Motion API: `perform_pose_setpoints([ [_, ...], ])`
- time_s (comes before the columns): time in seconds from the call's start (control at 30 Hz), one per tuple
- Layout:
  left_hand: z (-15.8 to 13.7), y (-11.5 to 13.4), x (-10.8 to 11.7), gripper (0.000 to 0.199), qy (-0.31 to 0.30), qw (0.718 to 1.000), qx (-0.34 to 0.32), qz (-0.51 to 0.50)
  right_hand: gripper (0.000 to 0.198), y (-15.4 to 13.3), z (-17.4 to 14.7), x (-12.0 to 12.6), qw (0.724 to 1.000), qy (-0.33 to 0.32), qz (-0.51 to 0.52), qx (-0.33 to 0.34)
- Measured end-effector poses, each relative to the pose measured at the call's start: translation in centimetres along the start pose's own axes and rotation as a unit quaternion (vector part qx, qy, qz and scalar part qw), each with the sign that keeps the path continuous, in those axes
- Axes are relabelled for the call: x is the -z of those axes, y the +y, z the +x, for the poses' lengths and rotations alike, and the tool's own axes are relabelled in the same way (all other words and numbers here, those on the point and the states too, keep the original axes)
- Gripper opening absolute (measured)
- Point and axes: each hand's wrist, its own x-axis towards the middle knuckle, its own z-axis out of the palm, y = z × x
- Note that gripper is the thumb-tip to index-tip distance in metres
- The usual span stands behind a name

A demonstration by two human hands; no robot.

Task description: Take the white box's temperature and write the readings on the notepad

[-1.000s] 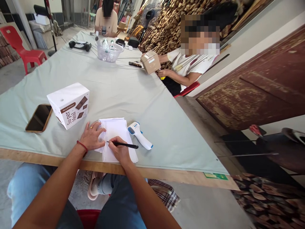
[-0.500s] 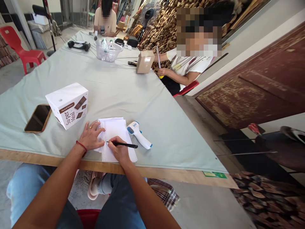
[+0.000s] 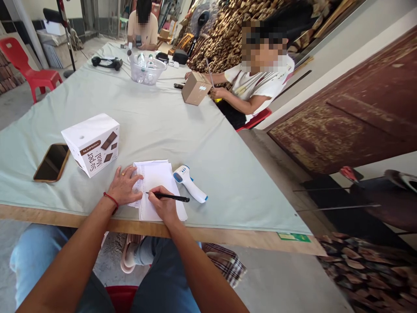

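My right hand [image 3: 163, 206] grips a black pen [image 3: 172, 197], its tip at the written lines on the left part of a white sheet of paper [image 3: 158, 176]. Flat on the paper's left edge lies my left hand [image 3: 124, 187], fingers spread, with a ring and a red wrist cord. More sheets lie beneath the top one. Just right of the paper rests a white and blue infrared thermometer [image 3: 189, 183]. A white "Super Meal" box [image 3: 93, 145] stands beyond my left hand, and a phone [image 3: 52, 162] lies to its left, screen dark.
Across the cloth-covered table [image 3: 208, 148] a person in a white shirt handles a cardboard box [image 3: 196, 88]. Farther back stand a clear basin [image 3: 146, 71] of bottles and a black device [image 3: 107, 63]. Another person sits at the far end. A red chair [image 3: 28, 65] is at left.
The person across the table has tilted the cardboard box and shifted it slightly left. My pen has moved a touch to the right; my left hand stays in place.
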Motion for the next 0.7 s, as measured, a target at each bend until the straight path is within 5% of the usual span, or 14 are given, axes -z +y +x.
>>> perform_pose_setpoints([
  [0.7, 0.02, 0.01, -0.03, 0.047, 0.005, 1.0, -0.001, -0.009, 0.014, 0.07, 0.03, 0.17, 1.0, -0.017, -0.01, -0.002],
])
